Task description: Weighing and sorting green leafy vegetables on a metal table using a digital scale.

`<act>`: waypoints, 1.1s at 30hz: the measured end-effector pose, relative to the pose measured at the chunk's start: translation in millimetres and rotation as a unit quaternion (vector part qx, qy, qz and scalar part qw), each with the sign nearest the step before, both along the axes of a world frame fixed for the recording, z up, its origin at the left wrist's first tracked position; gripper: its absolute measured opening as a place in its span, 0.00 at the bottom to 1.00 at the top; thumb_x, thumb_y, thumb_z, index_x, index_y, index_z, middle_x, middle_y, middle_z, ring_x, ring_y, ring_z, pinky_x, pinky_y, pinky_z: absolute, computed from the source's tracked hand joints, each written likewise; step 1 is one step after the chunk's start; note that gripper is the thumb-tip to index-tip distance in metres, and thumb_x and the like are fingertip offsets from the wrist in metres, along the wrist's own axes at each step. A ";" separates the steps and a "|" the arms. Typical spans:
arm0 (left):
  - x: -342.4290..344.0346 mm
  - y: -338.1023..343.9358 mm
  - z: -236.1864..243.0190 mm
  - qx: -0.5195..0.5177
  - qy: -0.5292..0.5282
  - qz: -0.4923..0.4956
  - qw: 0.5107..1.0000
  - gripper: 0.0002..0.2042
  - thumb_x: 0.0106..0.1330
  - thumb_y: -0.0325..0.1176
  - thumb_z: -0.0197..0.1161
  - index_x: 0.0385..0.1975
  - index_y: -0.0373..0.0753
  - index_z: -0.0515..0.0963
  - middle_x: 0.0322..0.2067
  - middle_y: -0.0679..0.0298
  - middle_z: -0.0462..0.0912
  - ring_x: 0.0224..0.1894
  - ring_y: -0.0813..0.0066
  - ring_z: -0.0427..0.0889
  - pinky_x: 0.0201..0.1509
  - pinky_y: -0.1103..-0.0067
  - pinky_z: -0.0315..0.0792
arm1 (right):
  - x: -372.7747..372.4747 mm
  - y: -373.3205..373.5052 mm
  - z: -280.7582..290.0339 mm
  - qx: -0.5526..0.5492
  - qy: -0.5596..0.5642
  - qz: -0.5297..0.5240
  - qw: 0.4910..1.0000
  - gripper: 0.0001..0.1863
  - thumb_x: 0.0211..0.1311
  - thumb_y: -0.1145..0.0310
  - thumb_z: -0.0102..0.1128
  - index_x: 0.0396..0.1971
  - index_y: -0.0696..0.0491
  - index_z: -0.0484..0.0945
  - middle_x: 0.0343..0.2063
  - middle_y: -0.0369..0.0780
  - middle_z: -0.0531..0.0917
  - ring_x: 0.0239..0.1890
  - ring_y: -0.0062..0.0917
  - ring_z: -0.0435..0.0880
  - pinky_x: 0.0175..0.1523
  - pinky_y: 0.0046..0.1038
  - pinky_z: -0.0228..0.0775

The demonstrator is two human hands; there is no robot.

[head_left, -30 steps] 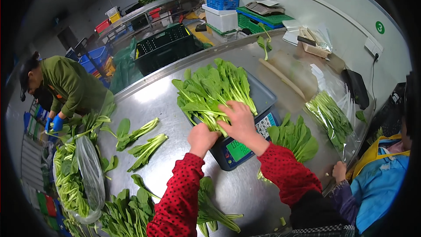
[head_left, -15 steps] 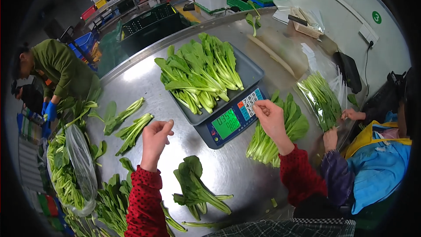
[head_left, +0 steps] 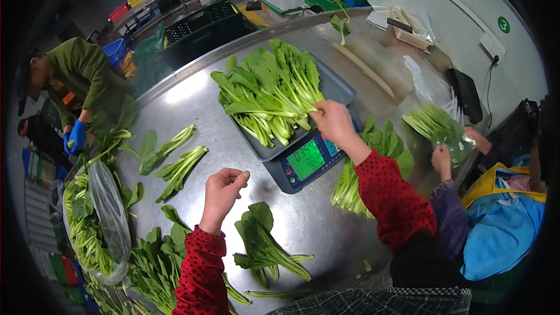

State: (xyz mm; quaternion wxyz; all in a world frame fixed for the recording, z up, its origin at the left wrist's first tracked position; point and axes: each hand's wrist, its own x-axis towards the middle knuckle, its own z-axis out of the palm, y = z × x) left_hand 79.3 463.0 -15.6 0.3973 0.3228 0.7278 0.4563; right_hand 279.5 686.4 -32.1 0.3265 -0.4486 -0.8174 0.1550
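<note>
A heap of leafy green vegetables [head_left: 271,87] lies on the grey tray of a digital scale [head_left: 308,160] with a lit green display. My right hand [head_left: 333,121] reaches over the scale's keypad, thumb and fingers pinched on the stem ends at the heap's right side. Left of the scale's front, my left hand [head_left: 223,193] hovers over the steel table, fingers curled and thumb against them, with nothing visible in them. Just below it lies a small loose bunch of greens [head_left: 265,242]. Another bunch of greens [head_left: 385,146] rests right of the scale, partly hidden by my right arm.
Two small bunches [head_left: 178,172] and a clear plastic bag of greens [head_left: 90,227] lie at left. At right, a person's hands [head_left: 443,160] hold a bagged bunch [head_left: 434,128]. A gloved person [head_left: 81,81] works far left. A small basket [head_left: 411,36] sits by the wall.
My right hand has moved left and away from me, from above the keypad onto the stems on the scale. My left hand shifted slightly right. The neighbour's bagged bunch has tilted.
</note>
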 end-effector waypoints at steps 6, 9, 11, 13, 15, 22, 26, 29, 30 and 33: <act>-1.6 -9.6 9.0 0.005 0.009 0.016 1.000 0.13 0.58 0.37 0.64 0.32 0.31 0.77 0.23 0.64 0.80 0.22 0.83 0.74 0.25 0.86 0.68 | 16.1 -32.4 79.1 0.264 0.215 -0.009 0.940 0.08 0.46 0.78 0.62 0.30 0.57 0.78 0.25 0.42 0.77 0.23 0.31 0.78 0.25 0.27 0.70; 28.6 -12.6 32.2 0.138 -0.141 -0.044 0.979 0.16 0.63 0.38 0.56 0.44 0.31 0.73 0.32 0.61 0.81 0.22 0.82 0.73 0.23 0.85 0.66 | 19.1 -82.8 93.8 0.330 0.237 0.090 0.909 0.10 0.43 0.79 0.63 0.29 0.57 0.77 0.26 0.41 0.77 0.23 0.32 0.77 0.25 0.28 0.70; 51.1 -11.8 37.5 0.215 -0.246 -0.065 0.943 0.16 0.64 0.37 0.55 0.46 0.32 0.72 0.34 0.60 0.80 0.23 0.80 0.74 0.23 0.84 0.67 | 5.6 -128.3 68.6 0.287 0.231 0.177 0.913 0.11 0.42 0.78 0.64 0.29 0.56 0.75 0.28 0.41 0.77 0.24 0.32 0.77 0.26 0.29 0.71; 66.3 -18.7 24.1 0.160 -0.225 0.003 0.961 0.12 0.63 0.36 0.58 0.38 0.32 0.74 0.27 0.62 0.78 0.22 0.79 0.73 0.21 0.84 0.66 | 11.8 -161.4 28.0 0.210 0.100 0.341 0.911 0.13 0.40 0.76 0.67 0.30 0.58 0.77 0.27 0.40 0.78 0.26 0.30 0.79 0.28 0.27 0.72; 63.5 -55.8 5.7 0.071 -0.210 0.082 0.972 0.08 0.61 0.33 0.59 0.29 0.33 0.75 0.20 0.64 0.76 0.17 0.80 0.72 0.18 0.85 0.64 | 16.3 -184.3 6.0 0.067 0.145 0.336 0.928 0.12 0.41 0.74 0.68 0.28 0.58 0.78 0.26 0.38 0.78 0.24 0.27 0.79 0.28 0.26 0.72; 10.7 -126.8 -7.0 -0.170 0.147 -0.084 0.971 0.13 0.57 0.35 0.65 0.33 0.30 0.77 0.23 0.63 0.80 0.20 0.79 0.76 0.21 0.82 0.69 | 67.1 -114.0 -20.7 -0.221 0.206 0.121 0.945 0.11 0.51 0.71 0.65 0.34 0.60 0.79 0.24 0.39 0.81 0.25 0.17 0.78 0.30 0.20 0.71; -7.1 -28.3 10.2 0.004 -0.010 -0.011 1.000 0.15 0.61 0.37 0.60 0.34 0.28 0.76 0.25 0.60 0.79 0.19 0.77 0.75 0.20 0.83 0.69 | 58.8 -9.3 -3.7 -0.187 0.201 0.010 0.962 0.17 0.53 0.62 0.64 0.34 0.62 0.79 0.24 0.40 0.82 0.26 0.21 0.79 0.33 0.24 0.71; -17.0 40.0 11.2 0.026 -0.059 0.011 0.998 0.23 0.61 0.45 0.60 0.36 0.24 0.74 0.28 0.55 0.79 0.20 0.72 0.77 0.22 0.81 0.72 | 39.1 49.0 7.8 -0.177 0.135 -0.006 0.975 0.22 0.52 0.55 0.63 0.28 0.63 0.79 0.20 0.44 0.80 0.24 0.28 0.79 0.34 0.29 0.71; -20.4 64.1 3.6 0.031 -0.061 0.008 0.998 0.23 0.61 0.45 0.60 0.36 0.24 0.74 0.28 0.55 0.79 0.20 0.72 0.77 0.22 0.81 0.72 | 37.5 64.7 9.8 -0.184 0.060 -0.019 0.981 0.24 0.51 0.52 0.62 0.25 0.64 0.79 0.18 0.47 0.79 0.23 0.32 0.80 0.34 0.32 0.71; -28.5 103.5 1.4 -0.022 -0.023 0.003 1.000 0.27 0.59 0.49 0.60 0.36 0.22 0.73 0.26 0.52 0.78 0.19 0.69 0.78 0.21 0.78 0.74 | 11.2 90.6 14.5 -0.159 -0.062 -0.033 0.985 0.26 0.52 0.49 0.60 0.19 0.63 0.78 0.17 0.51 0.77 0.24 0.41 0.79 0.34 0.37 0.69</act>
